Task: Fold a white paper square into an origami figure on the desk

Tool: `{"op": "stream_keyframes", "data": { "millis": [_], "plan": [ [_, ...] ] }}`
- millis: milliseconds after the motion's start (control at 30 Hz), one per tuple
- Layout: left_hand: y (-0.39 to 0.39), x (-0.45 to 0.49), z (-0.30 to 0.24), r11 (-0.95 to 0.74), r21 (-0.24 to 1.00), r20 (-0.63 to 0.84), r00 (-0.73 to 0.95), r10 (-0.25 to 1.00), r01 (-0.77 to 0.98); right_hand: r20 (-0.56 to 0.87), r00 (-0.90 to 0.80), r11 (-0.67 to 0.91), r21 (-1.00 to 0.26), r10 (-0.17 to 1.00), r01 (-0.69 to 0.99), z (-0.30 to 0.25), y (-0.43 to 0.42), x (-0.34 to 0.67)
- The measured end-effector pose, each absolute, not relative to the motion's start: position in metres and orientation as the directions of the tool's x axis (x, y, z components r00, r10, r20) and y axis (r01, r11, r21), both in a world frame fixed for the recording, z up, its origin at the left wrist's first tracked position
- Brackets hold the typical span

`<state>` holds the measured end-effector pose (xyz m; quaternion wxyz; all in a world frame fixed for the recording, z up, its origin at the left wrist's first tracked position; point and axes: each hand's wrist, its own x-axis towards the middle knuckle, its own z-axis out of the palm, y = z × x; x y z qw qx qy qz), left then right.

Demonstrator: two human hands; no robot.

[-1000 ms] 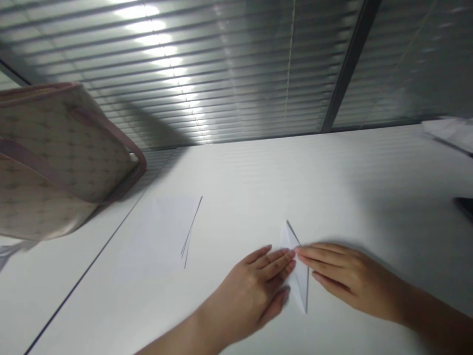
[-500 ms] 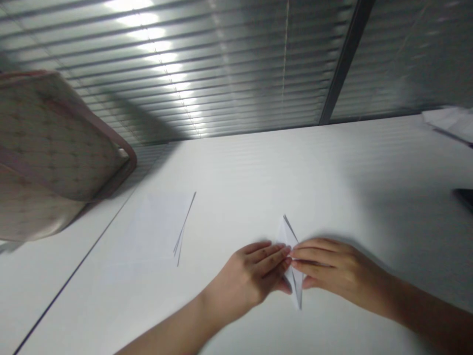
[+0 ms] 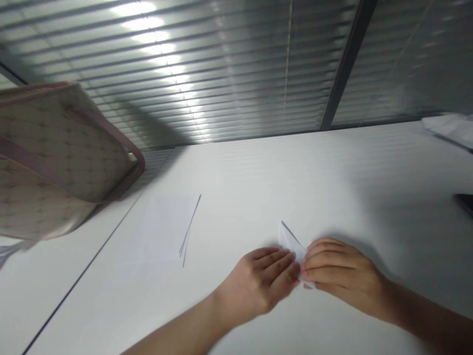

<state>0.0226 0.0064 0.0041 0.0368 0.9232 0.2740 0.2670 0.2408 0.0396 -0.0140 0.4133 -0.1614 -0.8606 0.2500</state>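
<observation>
Shortening since the earlier frame, the folded white paper point(image 3: 291, 241) is no longer showing its long lower point below the hands. Two hands are working on it: the left hand point(image 3: 258, 282) and the right hand point(image 3: 343, 272) are almost meeting, fingers curled, both pinching the paper's lower end, while its narrow tip is pointing away from them. That one folded piece is sitting above the worktop point(image 3: 295, 187). One flat paper sheet point(image 3: 158, 231) is lying well to the left, one beige patterned bag with pink trim point(image 3: 55, 158) is looming beyond it, and one paper stack point(image 3: 451, 129) is resting at the far right.
</observation>
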Motion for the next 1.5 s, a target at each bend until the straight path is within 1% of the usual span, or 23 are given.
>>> {"op": "stream_keyframes", "data": {
  "millis": [67, 133, 167, 200, 233, 267, 300, 333, 400, 533, 833, 1100, 1200, 1300, 1367, 1500],
  "plan": [
    [0.001, 0.027, 0.011, -0.780, 0.423, 0.474, 0.621, 0.624, 0.461, 0.585, -0.502, 0.701, -0.710, 0.637, 0.062, -0.008, 0.036, 0.236],
    [-0.007, 0.034, 0.019, -0.599, 0.667, 0.397, 0.468, 0.789, 0.444, 0.429, -0.420, 0.502, -0.862, 0.800, 0.077, 0.001, 0.032, 0.232],
    [-0.011, 0.037, 0.023, -0.449, 0.772, 0.317, 0.340, 0.885, 0.450, 0.322, -0.394, 0.387, -0.917, 0.861, 0.095, 0.006, 0.030, 0.230],
    [-0.014, 0.040, 0.027, -0.251, 0.867, 0.151, 0.253, 0.956, 0.430, 0.213, -0.377, 0.271, -0.957, 0.901, 0.107, 0.011, 0.028, 0.229],
    [-0.017, 0.042, 0.031, -0.056, 0.935, -0.021, 0.211, 0.977, 0.350, 0.112, -0.369, 0.162, -0.981, 0.923, 0.109, 0.015, 0.026, 0.227],
    [-0.019, 0.044, 0.034, 0.118, 0.962, -0.165, 0.182, 0.969, 0.246, 0.026, -0.367, 0.067, -0.993, 0.930, 0.098, 0.018, 0.025, 0.226],
    [-0.020, 0.045, 0.036, 0.257, 0.957, -0.279, 0.179, 0.944, 0.135, -0.038, -0.369, -0.011, -0.997, 0.929, 0.075, 0.020, 0.024, 0.224],
    [-0.021, 0.046, 0.038, 0.361, 0.932, -0.361, 0.189, 0.913, 0.036, -0.083, -0.370, -0.071, -0.996, 0.925, 0.047, 0.022, 0.024, 0.223],
    [-0.020, 0.046, 0.039, 0.476, 0.876, -0.452, 0.208, 0.867, -0.080, -0.132, -0.368, -0.145, -0.989, 0.921, -0.007, 0.023, 0.024, 0.220],
    [-0.019, 0.043, 0.035, 0.537, 0.839, -0.512, 0.208, 0.834, -0.090, -0.163, -0.366, -0.191, -0.981, 0.916, -0.041, 0.022, 0.025, 0.215],
    [-0.016, 0.043, 0.031, 0.562, 0.823, -0.546, 0.162, 0.822, -0.079, -0.106, -0.370, -0.092, -0.994, 0.923, 0.056, 0.020, 0.024, 0.217],
    [-0.015, 0.043, 0.033, 0.568, 0.820, -0.556, 0.145, 0.818, -0.062, -0.102, -0.376, -0.095, -0.995, 0.921, 0.036, 0.019, 0.022, 0.217],
    [-0.015, 0.042, 0.032, 0.570, 0.818, -0.559, 0.135, 0.818, -0.072, -0.142, -0.393, -0.132, -0.990, 0.908, 0.052, 0.016, 0.023, 0.218],
    [-0.012, 0.039, 0.030, 0.544, 0.828, -0.535, 0.097, 0.839, -0.136, -0.248, -0.446, -0.238, -0.968, 0.860, 0.080, 0.012, 0.024, 0.220],
    [-0.009, 0.036, 0.029, 0.508, 0.846, -0.507, 0.055, 0.860, -0.159, -0.297, -0.486, -0.276, -0.954, 0.822, 0.117, 0.010, 0.024, 0.221],
    [-0.006, 0.035, 0.029, 0.464, 0.875, -0.470, -0.009, 0.883, -0.139, -0.292, -0.506, -0.238, -0.956, 0.812, 0.171, 0.008, 0.023, 0.220]
  ]
}}
